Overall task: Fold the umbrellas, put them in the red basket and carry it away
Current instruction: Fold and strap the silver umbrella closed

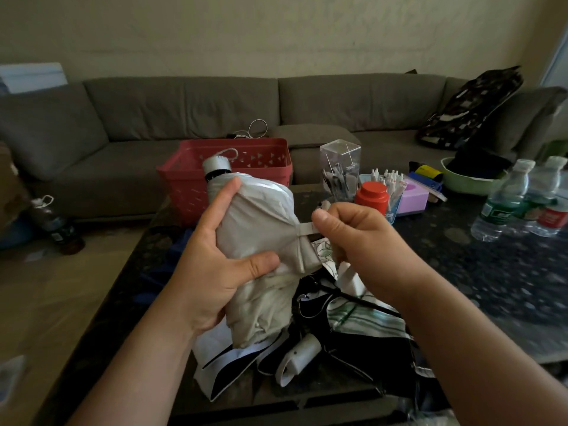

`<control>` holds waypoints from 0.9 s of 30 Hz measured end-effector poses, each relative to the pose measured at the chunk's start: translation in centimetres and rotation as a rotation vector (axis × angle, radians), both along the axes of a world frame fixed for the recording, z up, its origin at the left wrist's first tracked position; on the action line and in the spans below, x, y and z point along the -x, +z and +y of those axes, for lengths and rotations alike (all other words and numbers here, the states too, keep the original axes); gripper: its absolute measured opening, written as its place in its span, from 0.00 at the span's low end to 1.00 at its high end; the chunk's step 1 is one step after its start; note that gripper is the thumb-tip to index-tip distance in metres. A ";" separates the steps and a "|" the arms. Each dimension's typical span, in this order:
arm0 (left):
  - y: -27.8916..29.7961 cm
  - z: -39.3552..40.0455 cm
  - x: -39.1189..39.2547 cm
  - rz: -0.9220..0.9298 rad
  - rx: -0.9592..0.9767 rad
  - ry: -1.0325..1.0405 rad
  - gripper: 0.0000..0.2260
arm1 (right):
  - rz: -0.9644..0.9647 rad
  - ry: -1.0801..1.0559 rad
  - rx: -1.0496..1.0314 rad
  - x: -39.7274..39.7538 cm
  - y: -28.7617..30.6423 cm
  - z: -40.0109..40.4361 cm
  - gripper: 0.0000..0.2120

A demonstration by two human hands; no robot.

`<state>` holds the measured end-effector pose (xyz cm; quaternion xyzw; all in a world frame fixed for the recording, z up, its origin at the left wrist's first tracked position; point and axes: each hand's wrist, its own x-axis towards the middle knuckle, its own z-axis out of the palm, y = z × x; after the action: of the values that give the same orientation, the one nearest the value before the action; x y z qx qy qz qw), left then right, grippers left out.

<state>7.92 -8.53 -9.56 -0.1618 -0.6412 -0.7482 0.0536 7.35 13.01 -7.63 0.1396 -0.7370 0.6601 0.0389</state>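
A grey umbrella [261, 241] is gripped around its gathered canopy by the left hand [212, 262], thumb across the front and fingers curled behind, the handle [216, 166] pointing up and away above the grip. To the right of that grip, the strap [304, 228] is pinched taut between thumb and finger of the right hand [350, 238]. The folding step appears to be in hand: the strap would next have to be wound round the canopy and fastened. The basket [227, 176] stands beyond the grip, and another umbrella [353, 327] lies unfolded below both hands.
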 end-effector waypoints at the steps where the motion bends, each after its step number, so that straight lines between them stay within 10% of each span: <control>1: 0.1 -0.1 -0.1 0.003 -0.027 -0.039 0.48 | 0.013 -0.024 0.004 0.0 0.1 0.1 0.26; 10: 0.5 0.6 -0.9 0.037 -0.237 -0.112 0.45 | 0.075 -0.074 -0.070 -0.1 0.1 -0.2 0.29; 27: -0.3 1.6 -1.0 0.128 0.056 -0.195 0.47 | 0.249 -0.039 -0.030 0.0 1.1 0.0 0.05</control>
<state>8.90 -6.97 -9.89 -0.2725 -0.6384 -0.7197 0.0167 7.32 12.98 -6.49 0.2069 -0.7389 0.6256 0.1408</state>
